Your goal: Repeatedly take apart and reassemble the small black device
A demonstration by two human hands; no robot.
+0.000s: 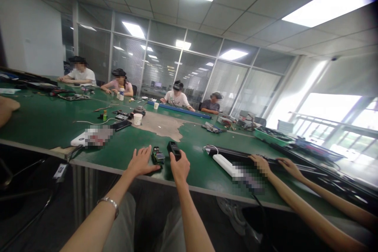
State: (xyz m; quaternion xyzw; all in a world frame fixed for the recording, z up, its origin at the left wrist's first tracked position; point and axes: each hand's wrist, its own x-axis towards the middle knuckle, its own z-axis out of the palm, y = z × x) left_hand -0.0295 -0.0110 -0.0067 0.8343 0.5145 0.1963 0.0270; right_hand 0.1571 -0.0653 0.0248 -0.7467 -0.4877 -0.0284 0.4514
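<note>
On the green table (126,157), close to its front edge, my left hand (141,161) lies flat with fingers spread and nothing in it. Just right of its fingers sits a small green circuit board module (158,156) with parts mounted on it. My right hand (180,165) grips a black rectangular plastic case (173,150) between thumb and fingers. The case is tilted, and an opening or recess shows on its upper side. Some of the right fingers are hidden behind the hand. A gap separates the case from the circuit board module.
A white power bank-like block (223,165) with a cable lies to the right, beside a co-worker's hands (261,165) on long black parts. Left are a white device (79,138), a paper cup (138,119) and electronic parts. Several people sit across the table behind a blue bar (183,110).
</note>
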